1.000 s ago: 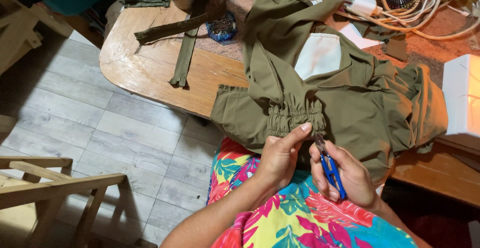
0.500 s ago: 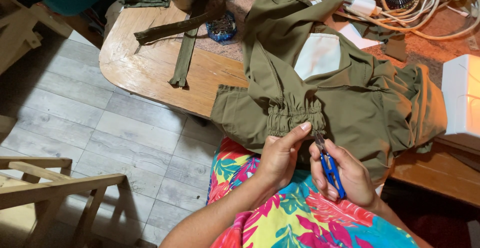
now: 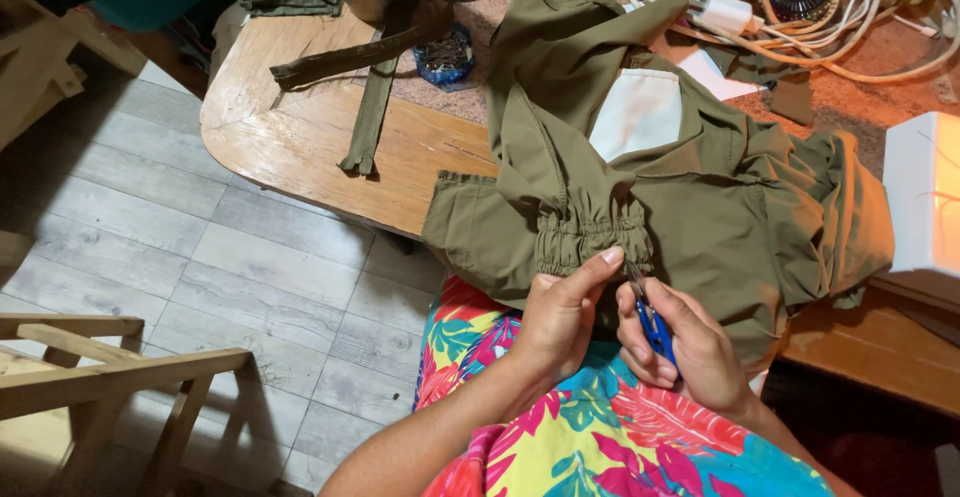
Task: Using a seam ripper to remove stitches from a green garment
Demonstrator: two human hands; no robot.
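Snips point(image 3: 655, 329) mostly hidden, right hand point(image 3: 690, 352).

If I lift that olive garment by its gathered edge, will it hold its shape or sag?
Likely to sag: the olive garment lies in soft folds and droops over the table edge. Probably light, since thin cloth wrinkles freely. The gathered band, pinched by the left hand, may stretch; the right hand holds blue snips close by.
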